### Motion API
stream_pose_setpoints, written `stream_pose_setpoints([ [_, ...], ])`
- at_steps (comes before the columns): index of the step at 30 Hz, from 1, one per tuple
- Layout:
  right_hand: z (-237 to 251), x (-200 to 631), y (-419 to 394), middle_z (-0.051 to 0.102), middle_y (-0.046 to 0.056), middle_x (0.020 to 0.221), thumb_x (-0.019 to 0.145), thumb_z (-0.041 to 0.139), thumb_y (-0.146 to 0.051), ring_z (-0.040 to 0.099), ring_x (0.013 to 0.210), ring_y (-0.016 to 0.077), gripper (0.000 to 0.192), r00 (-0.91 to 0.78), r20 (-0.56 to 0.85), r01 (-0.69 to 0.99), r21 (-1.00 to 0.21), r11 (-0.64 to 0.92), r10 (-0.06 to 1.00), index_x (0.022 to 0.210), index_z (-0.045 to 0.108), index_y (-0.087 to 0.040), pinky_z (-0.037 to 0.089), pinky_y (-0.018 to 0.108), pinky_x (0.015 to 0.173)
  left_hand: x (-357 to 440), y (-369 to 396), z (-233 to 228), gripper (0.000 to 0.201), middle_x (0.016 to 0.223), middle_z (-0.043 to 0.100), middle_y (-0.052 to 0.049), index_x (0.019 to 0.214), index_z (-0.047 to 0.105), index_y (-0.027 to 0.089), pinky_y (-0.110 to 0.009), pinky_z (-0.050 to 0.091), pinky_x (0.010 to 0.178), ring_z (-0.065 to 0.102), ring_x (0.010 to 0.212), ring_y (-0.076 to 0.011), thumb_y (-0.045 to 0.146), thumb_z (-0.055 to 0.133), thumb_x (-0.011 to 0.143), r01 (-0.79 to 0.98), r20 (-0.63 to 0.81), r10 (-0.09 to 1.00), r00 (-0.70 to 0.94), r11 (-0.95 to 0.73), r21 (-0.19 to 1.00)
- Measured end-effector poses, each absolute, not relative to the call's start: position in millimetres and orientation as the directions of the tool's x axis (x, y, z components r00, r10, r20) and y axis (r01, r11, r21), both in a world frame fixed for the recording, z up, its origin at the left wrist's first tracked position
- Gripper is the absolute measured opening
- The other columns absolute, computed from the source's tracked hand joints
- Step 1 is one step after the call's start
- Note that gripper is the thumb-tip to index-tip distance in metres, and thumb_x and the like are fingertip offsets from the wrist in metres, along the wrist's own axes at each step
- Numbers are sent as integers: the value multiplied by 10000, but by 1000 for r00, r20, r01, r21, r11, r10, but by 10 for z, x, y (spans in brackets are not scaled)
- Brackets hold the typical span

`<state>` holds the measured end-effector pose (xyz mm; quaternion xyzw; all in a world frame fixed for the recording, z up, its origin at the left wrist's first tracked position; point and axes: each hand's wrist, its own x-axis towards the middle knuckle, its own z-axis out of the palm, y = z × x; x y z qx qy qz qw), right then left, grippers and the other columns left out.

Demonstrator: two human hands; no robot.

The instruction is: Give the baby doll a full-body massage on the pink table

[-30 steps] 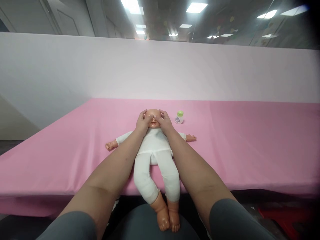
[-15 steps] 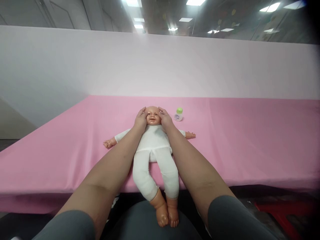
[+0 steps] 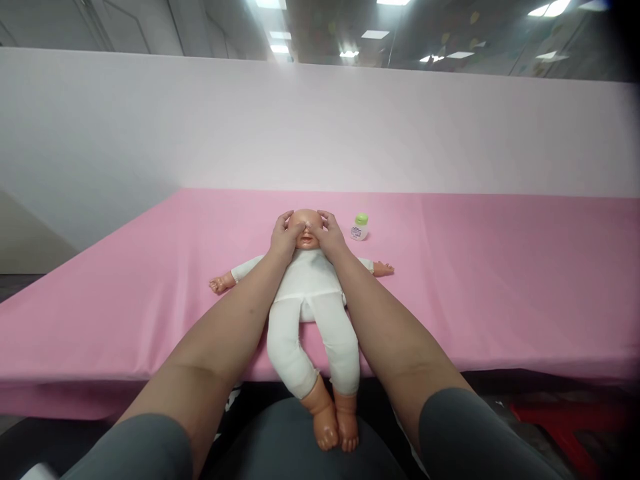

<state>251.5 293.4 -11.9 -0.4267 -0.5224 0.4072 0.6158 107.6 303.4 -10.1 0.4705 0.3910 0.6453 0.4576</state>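
Note:
A baby doll (image 3: 307, 280) with a white cloth body lies on its back, its head away from me and its feet hanging over the table's near edge. My left hand (image 3: 285, 237) cups the left side of the doll's head, its thumb laid over the eye beside the nose. On the other side, my right hand (image 3: 328, 235) mirrors it, the thumb across the other eye. Both sets of fingers curve around the head's sides. The doll's mouth and forehead show between my hands; its eyes are hidden.
A small clear bottle (image 3: 359, 228) with a green cap stands just right of the doll's head. Pink cloth (image 3: 500, 280) covers the table, and a white partition (image 3: 320, 127) rises behind it. Something red (image 3: 565, 420) is below the table at the right.
Both thumbs have moved inward from the sides of the doll's face onto its eyes, near the nose. The fingers stay around the head. The view has shifted slightly.

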Motion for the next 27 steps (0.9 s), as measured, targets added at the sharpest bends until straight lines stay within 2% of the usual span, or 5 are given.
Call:
stream_pose_setpoints([
  [6,-193,2505,3061,664,73,1304,814,752,-564,650,1186,261,598,138,301,-119,-941,318,943,1321,612,-280,516,445,1084,1096,3125,-141,566,1144,687,-67,1320,641,251,-377,575,930,695,1027,-242,353,754,774,-224,226,960,-168,-261,939],
  [15,-339,2566,3260,613,54,1460,805,726,-484,599,1316,280,649,34,277,-312,-910,274,960,1411,597,-291,493,492,1130,1083,3163,-127,573,1313,688,-92,1362,648,252,-450,556,1019,675,1166,-284,291,664,790,-329,157,980,-120,-188,925],
  [18,-331,2569,3236,616,68,1449,778,759,-495,604,1304,293,709,24,291,-299,-911,284,957,1431,580,-283,498,495,1123,1086,3152,-127,596,1291,692,-90,1366,636,249,-438,562,1009,685,1138,-274,286,682,773,-336,150,981,-119,-182,924],
  [24,-234,2539,3063,628,75,1392,694,866,-546,626,1239,280,801,73,325,-160,-929,332,943,1398,569,-309,523,466,1082,1077,3105,-158,727,1282,655,-88,1373,615,257,-408,571,966,691,1095,-268,333,823,681,-197,263,956,-132,-285,938],
  [27,-186,2531,3004,642,78,1359,675,885,-553,648,1186,271,796,103,309,-131,-938,321,946,1366,581,-302,534,452,1057,1068,3117,-190,717,1260,659,-94,1372,612,254,-408,577,935,697,1060,-265,363,831,698,-150,309,943,-127,-326,933],
])
